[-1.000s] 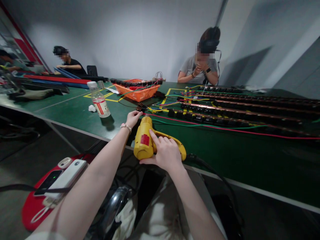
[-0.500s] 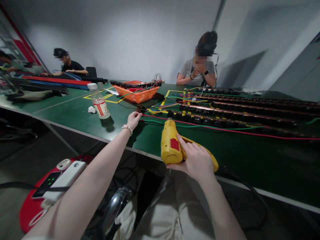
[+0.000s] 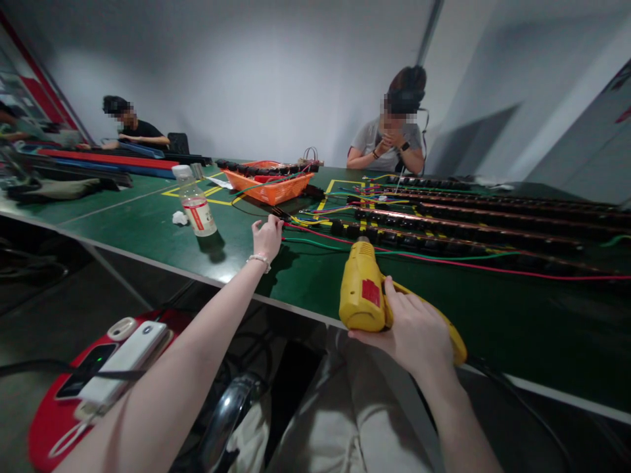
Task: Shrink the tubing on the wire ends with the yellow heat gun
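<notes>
My right hand is closed around the handle of a yellow heat gun with a red label, its nozzle aimed away from me toward long dark rails strung with coloured wires. My left hand rests on the green table with fingers curled at a bundle of red, green and yellow wires; what it pinches is too small to tell. A black cord trails from the gun off the table's front edge.
A plastic water bottle and a crumpled white scrap stand left of my left hand. An orange basket sits further back. One person sits across the table, another at far left. A red stool with phones stands beside my knee.
My right hand carried the heat gun rightward and forward along the table edge, turning its nozzle toward the rails. My left hand lifted slightly at the wires.
</notes>
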Demonstrator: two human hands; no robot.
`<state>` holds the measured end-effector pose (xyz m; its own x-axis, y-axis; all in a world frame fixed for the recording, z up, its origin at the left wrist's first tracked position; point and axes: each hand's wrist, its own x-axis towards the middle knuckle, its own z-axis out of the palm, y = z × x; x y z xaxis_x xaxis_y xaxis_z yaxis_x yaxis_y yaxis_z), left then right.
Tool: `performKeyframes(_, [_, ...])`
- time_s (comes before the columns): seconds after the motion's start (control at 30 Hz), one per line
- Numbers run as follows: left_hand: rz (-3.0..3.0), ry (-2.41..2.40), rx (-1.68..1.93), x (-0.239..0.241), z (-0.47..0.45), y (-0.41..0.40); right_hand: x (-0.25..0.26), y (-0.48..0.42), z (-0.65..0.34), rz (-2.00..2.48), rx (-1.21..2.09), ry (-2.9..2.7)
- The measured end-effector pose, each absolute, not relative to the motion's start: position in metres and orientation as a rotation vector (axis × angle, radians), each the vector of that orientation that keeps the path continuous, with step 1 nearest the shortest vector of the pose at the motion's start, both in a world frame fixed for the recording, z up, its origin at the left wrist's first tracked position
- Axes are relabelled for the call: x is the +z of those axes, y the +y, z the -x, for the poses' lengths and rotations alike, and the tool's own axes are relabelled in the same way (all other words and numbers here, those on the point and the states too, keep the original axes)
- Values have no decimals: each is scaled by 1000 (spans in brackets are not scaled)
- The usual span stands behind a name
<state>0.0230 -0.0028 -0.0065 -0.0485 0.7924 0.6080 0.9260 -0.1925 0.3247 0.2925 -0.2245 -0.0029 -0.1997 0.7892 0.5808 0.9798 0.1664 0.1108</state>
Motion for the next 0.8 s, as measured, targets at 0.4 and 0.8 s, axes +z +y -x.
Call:
performKeyframes(0.4, [2033, -1803, -942, -4, -26, -8, 2, -204, -214, 1635, -521, -2082])
performKeyframes(0.8, [2452, -1700, -741, -3, -22, -8, -1, -189, -180, 1567, -516, -2132])
